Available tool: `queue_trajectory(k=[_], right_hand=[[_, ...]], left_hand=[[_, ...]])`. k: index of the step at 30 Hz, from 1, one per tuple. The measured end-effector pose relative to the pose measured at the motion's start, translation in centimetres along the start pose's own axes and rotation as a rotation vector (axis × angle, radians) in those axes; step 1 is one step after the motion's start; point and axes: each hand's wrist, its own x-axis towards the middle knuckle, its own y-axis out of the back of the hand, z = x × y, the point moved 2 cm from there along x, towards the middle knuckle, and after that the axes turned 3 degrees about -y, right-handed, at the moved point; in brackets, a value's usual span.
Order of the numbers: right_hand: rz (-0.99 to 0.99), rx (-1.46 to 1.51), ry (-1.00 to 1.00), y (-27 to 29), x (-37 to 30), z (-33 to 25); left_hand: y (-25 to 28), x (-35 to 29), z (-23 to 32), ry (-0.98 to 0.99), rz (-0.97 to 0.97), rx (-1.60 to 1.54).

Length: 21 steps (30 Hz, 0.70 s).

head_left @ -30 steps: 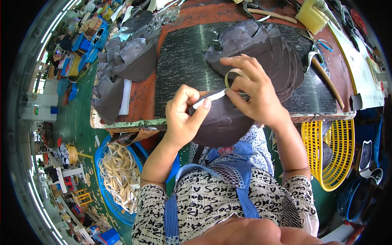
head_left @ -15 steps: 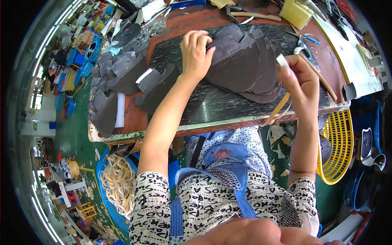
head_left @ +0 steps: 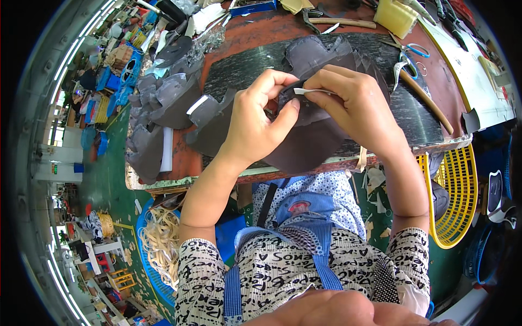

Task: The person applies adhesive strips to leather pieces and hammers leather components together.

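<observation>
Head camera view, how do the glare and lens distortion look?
Head view: the ceiling lights show as bright curved streaks at left; the black board has a pale sheen; corners go black; the white strip in the right hand looks fairly sharp.

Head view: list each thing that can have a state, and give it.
Dark piece, gripped by left hand
White strip, pinched by right hand
Dark stack, overlapping, partly hidden
Scissors, handles spread
Pale strips, tangled
Yellow basket, uncovered
</observation>
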Motion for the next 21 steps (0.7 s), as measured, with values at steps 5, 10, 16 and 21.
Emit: queue_trajectory(k=[5,10,16,21], right_hand=[[0.034,-0.008,-0.045,-1.2,-0.6,0.0],[0.170,-0.195,-0.199,0.9,-2.2,0.7],[0.206,-0.281,-0.245,0.2,-2.2,0.9],[0.065,-0.079,0.099,-0.8,-1.5,0.4]], left_hand=[[-0.8,-0.5,-0.9,-0.163,0.111,0.088],[0.4,-2.3,-1.3,-0.089,0.198,0.023],[0.7,-3.1,-0.8,-0.033,0.164,-0.010],[0.6,-3.4,-0.8,-0.128,0.082,-0.089]])
